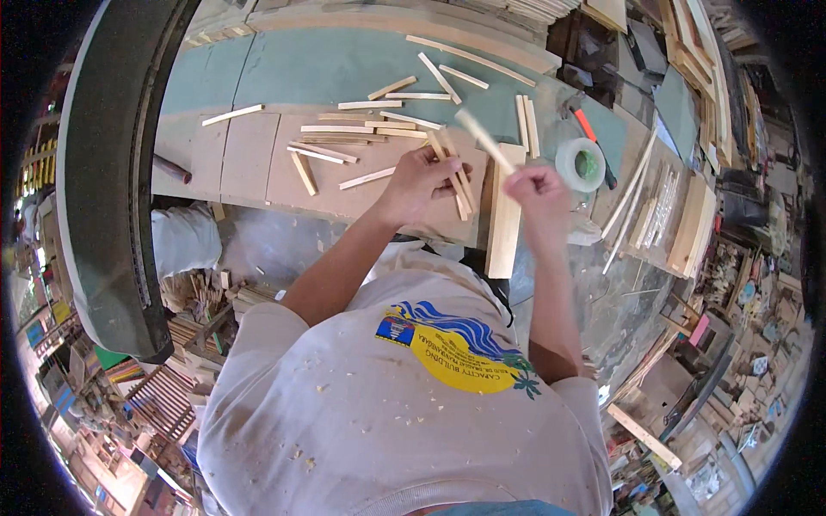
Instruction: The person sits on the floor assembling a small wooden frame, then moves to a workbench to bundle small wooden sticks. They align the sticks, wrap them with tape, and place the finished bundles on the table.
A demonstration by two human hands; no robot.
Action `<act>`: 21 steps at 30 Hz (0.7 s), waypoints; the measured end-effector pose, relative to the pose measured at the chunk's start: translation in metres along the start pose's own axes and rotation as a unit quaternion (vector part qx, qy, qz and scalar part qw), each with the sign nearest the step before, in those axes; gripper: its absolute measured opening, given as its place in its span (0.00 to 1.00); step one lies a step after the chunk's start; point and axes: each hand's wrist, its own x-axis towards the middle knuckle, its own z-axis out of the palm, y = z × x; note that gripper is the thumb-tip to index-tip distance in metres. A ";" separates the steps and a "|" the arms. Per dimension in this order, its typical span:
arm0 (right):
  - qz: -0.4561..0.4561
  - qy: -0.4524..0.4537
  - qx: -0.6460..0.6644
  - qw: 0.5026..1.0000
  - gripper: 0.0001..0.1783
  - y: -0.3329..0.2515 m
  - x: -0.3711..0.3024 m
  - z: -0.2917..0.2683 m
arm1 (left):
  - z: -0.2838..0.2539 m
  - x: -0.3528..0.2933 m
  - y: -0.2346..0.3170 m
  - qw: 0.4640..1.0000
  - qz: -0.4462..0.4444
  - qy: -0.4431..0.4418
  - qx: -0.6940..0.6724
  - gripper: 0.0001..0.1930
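At the bench's front edge my left hand [413,187] is closed around a few thin wooden sticks [461,191], which stand out past its fingertips. To its right my right hand [542,191] grips a single pale wooden stick [483,140]. That stick tilts up and to the left, its far end smeared by motion. Between the two hands a thicker wooden block [504,225] lies lengthwise, its near end jutting over the edge. Several loose wooden strips [335,130] are scattered on the bench [249,155] beyond my left hand.
Right of my right hand lie a roll of clear tape [564,163] and a red-and-black tool [587,125]. More lumber [688,232] rests on the bench's right side. A dark curved machine frame [112,172] rises on the left. Wood scraps crowd the floor on both sides.
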 end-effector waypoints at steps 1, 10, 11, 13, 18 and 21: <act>0.034 -0.011 0.004 0.999 0.02 0.008 -0.008 0.008 | 0.001 0.004 0.001 1.000 0.012 -0.006 0.008 0.13; -0.022 -0.066 -0.013 0.997 0.08 0.024 -0.029 0.028 | 0.013 0.003 0.014 0.966 0.131 -0.050 0.217 0.14; -0.026 -0.068 -0.017 0.997 0.08 0.027 -0.029 0.026 | 0.013 0.003 0.015 0.956 0.140 -0.057 0.252 0.15; -0.033 -0.072 -0.024 0.997 0.09 0.031 -0.030 0.022 | 0.016 0.003 0.016 0.952 0.145 -0.078 0.259 0.16; -0.028 -0.082 -0.044 0.995 0.10 0.025 -0.034 0.021 | 0.021 0.003 0.019 0.956 0.109 -0.086 0.260 0.16; -0.010 -0.085 -0.077 0.993 0.12 0.028 -0.038 0.024 | 0.025 0.006 0.010 0.964 0.113 -0.051 0.233 0.16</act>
